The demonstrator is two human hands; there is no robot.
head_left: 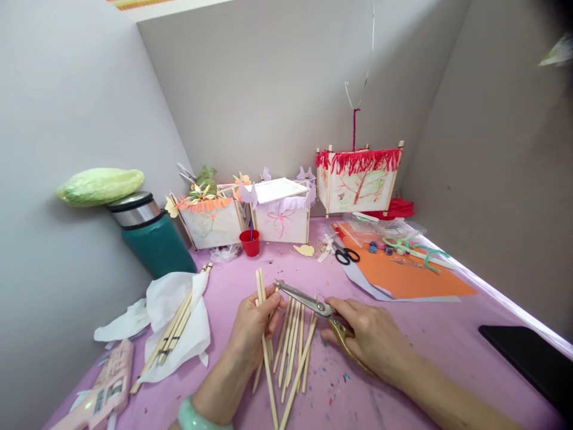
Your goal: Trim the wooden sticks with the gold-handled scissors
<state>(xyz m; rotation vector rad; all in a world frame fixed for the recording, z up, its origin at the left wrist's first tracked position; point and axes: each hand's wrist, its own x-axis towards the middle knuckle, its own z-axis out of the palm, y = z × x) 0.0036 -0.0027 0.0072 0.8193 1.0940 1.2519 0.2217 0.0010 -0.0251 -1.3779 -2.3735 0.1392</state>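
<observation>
My left hand [256, 319] is closed around a few thin wooden sticks [260, 280], which stand up past the fingers. In my right hand [364, 331] is a pair of scissors [308, 300] with gold handles. Its blades point left, and their tips touch or nearly touch the end of a stick at my left fingertips. Whether the blades grip the stick I cannot tell. More loose sticks [293, 343] lie fanned out on the pink tabletop [349, 406], between and below my hands.
Paper lanterns [280, 221] line the back; one with red fringe [358, 179] hangs from a wire. Left are a teal bottle [156, 239] topped by a green gourd [101, 186], bundled sticks [179, 322] on tissue and a pink glue gun [101, 394]. Right are orange paper [403, 275], black-handled scissors [348, 256] and a black phone-like slab [528, 364].
</observation>
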